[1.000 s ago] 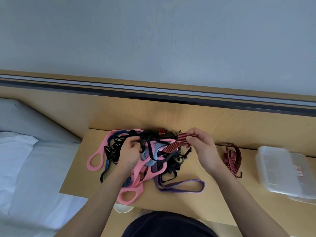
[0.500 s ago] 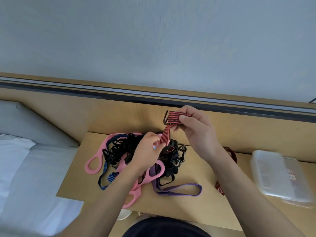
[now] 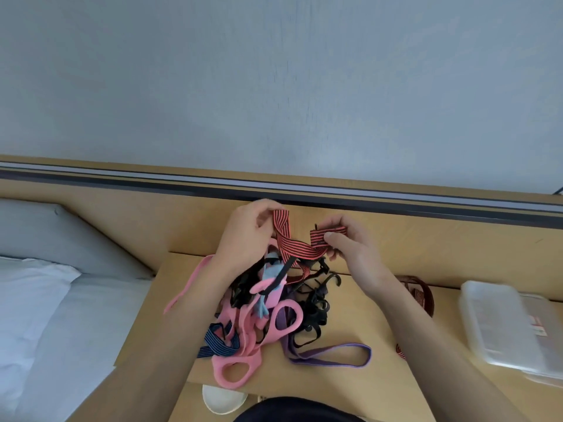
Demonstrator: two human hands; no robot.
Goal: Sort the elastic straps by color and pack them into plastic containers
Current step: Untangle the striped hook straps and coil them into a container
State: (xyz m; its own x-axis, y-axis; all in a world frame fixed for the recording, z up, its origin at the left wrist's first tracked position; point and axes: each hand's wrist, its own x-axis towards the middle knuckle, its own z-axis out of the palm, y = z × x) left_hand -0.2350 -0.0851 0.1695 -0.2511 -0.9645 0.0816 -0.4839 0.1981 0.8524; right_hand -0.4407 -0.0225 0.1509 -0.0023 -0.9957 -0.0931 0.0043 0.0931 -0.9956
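Observation:
A red-and-black striped strap (image 3: 292,248) is lifted above the tangled pile of straps (image 3: 274,303) on the wooden table (image 3: 350,379). My left hand (image 3: 246,236) grips one part of it, up high. My right hand (image 3: 350,248) pinches its other end, which has a black hook. The pile holds pink, black, light blue, dark blue and purple straps; a purple loop (image 3: 332,354) trails toward me. Another red striped strap (image 3: 417,296) lies to the right, partly hidden by my right forearm. Clear plastic containers (image 3: 511,327) are stacked at the right edge.
A bed with a white sheet (image 3: 39,315) and grey headboard sits left of the table. A wooden wall panel (image 3: 426,236) rises behind the table. A white round object (image 3: 224,402) shows below the table's near edge.
My left hand left the pile and took hold of the red striped strap higher up. Both hands now hold it apart above the pile, drawing more of it out of the tangle.

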